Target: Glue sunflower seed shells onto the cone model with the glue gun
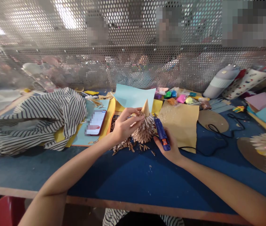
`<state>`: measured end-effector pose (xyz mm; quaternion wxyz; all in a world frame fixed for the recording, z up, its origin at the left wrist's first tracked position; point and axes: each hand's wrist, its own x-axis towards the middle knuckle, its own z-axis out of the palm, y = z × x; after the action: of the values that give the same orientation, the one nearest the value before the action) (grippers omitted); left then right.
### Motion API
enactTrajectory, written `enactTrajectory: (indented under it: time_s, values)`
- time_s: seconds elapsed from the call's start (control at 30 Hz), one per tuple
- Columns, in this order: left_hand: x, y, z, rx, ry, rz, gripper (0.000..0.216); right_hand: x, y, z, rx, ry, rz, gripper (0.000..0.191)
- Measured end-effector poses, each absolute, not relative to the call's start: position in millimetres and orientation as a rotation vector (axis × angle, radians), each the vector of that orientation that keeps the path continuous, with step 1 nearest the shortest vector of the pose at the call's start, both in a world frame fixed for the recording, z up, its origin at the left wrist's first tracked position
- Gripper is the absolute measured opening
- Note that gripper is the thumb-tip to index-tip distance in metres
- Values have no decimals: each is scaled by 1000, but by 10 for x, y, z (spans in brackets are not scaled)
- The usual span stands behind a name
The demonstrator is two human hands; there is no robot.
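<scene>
Item one: a tan paper cone point(144, 128), clad in overlapping pale brown scales except at its bare tip, stood upright at the centre of a dark blue work table point(123, 179), above a scatter of loose brown scales point(124, 146). Item two: the left hand point(125, 124), fingers and thumb closed in a grasp on the cone's upper part. Item three: the right hand point(168, 146), fingers curled firmly around a blue hot glue gun point(162, 136), whose nozzle pointed up beside the cone. A black cord point(217, 127) lay on the table to the right. Also present: a phone point(96, 122) in a red case on a pale blue sheet, a rumpled black-and-white striped cloth point(36, 121), a crumpled kraft paper sheet point(179, 125), a light blue card point(134, 97), small packets of coloured modelling clay point(175, 95), and a round brown card disc point(247, 153) bearing pale scales, with a perforated metal screen point(133, 37) behind.
</scene>
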<state>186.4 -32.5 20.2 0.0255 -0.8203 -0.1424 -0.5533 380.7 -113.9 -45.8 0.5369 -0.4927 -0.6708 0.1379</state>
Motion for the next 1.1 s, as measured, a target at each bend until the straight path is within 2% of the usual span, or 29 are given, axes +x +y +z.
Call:
enactTrajectory:
  time_s: [0.6,0.83,1.1]
  values:
    - [1870,-327,185,-2501,-443,-1745,18,3802,-1141,-451,-1163,-1605,324,27]
    - [1870,-327,186,-2501,-448,-1725,18,3799,-1145,-431,-1175,-1598,340,20]
    - [1874,-329,182,-2451,-463,-1698,20,3802,-1145,-456,-1164,-1595,346,28]
